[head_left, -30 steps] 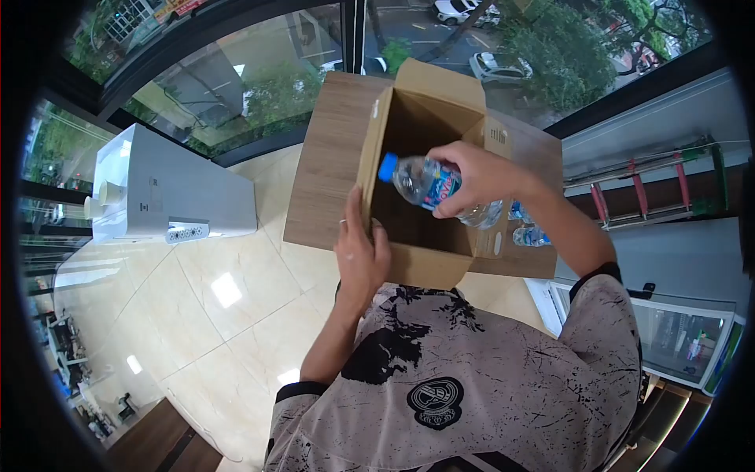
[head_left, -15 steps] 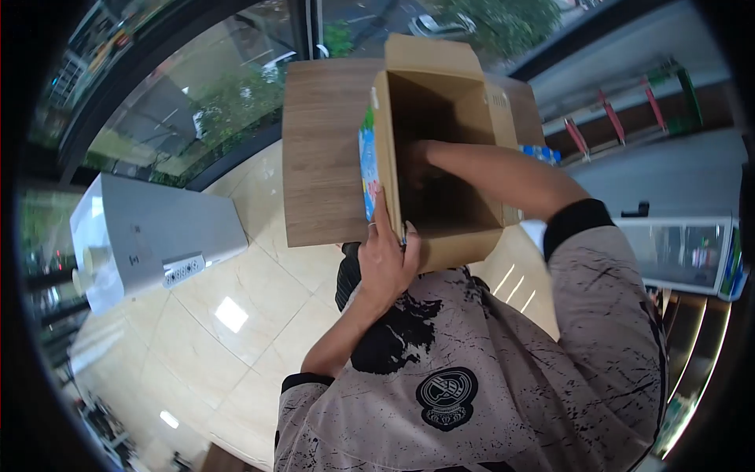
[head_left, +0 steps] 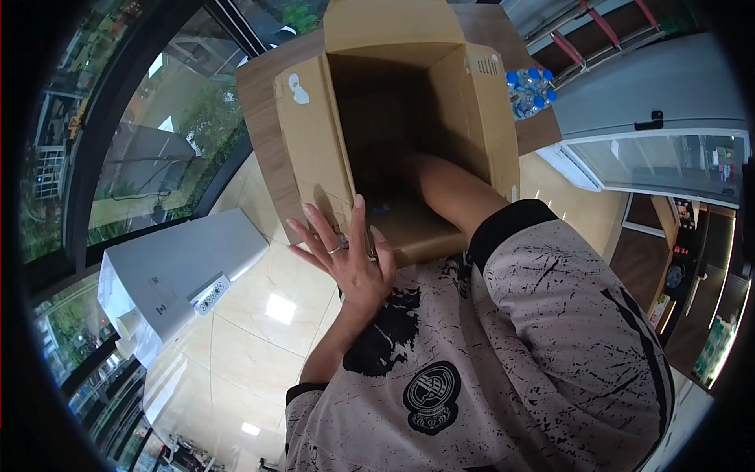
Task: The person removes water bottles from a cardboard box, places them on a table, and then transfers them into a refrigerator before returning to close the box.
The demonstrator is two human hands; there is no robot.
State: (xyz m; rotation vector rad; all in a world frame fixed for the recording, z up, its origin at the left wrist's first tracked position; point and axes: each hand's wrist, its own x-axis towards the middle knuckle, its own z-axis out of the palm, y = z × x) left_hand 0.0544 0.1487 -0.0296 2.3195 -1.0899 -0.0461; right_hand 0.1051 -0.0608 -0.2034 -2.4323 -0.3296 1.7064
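An open cardboard box (head_left: 311, 145) stands at the edge of a wooden table (head_left: 263, 102), its near side against my body and its flaps folded outward. My left hand (head_left: 358, 263) rests with spread fingers against the box's near left edge, a ring on one finger. My right hand (head_left: 393, 161) reaches deep into the box; its fingers are lost in the dark interior, so what it touches is hidden. A small blue spot shows on the box's inner surface.
Plastic bottles with blue caps (head_left: 531, 90) stand on the table right of the box. A white cabinet (head_left: 185, 271) is on the tiled floor at left. Beyond the table at right are a red-runged ladder (head_left: 602, 23) and a glass-doored fridge (head_left: 661, 165).
The view has shifted and the box appears larger and turned. My left fingers have spread on its left flap, which now lies outward. My right arm reaches in from lower down.
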